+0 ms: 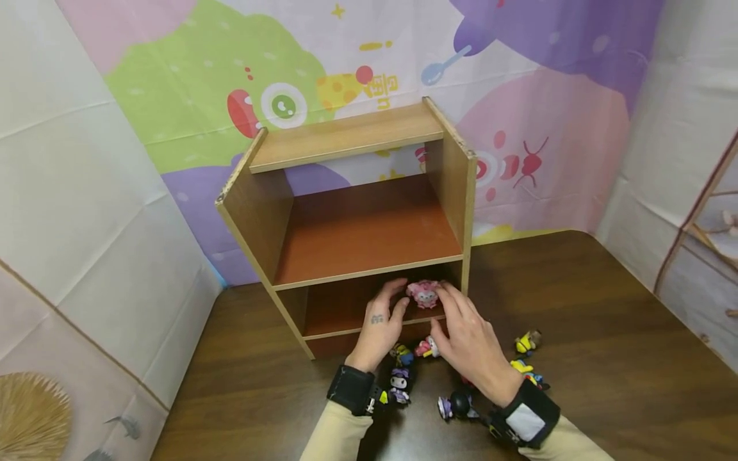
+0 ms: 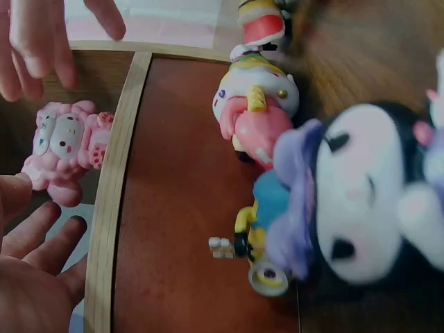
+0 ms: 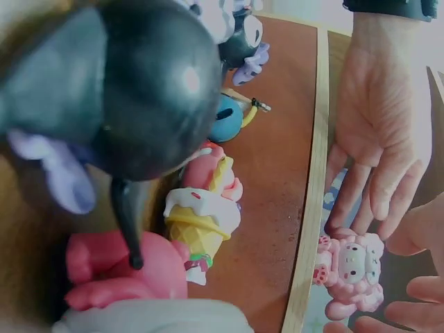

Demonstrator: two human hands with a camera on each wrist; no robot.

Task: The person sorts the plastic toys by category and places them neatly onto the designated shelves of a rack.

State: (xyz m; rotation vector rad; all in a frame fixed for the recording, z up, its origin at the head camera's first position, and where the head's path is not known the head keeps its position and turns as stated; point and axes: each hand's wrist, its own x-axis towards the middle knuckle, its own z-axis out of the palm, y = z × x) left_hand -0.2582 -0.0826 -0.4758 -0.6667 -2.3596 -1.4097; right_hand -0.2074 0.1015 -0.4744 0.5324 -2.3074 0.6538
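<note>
A small pink figurine [image 1: 423, 294] with a white face stands at the right end of the lower shelf [image 1: 346, 307], close to its front edge. My left hand [image 1: 377, 323] is at its left side, fingers spread; in the right wrist view a fingertip appears to touch the figurine [image 3: 355, 270]. My right hand [image 1: 473, 342] reaches in from the right with loosely extended fingers. A gap separates those fingers from the figurine [image 2: 64, 146] in the left wrist view. Neither hand curls round it.
Before the wooden shelf unit [image 1: 369, 269] lie several figurines: a minion [image 1: 402, 354], an ice-cream one [image 1: 426, 347], a purple-and-black one [image 1: 399, 385], and a black-headed one [image 1: 459, 405]. Yellow figures [image 1: 526, 342] lie right of my right hand. A printed cloth [image 1: 553, 128] hangs behind.
</note>
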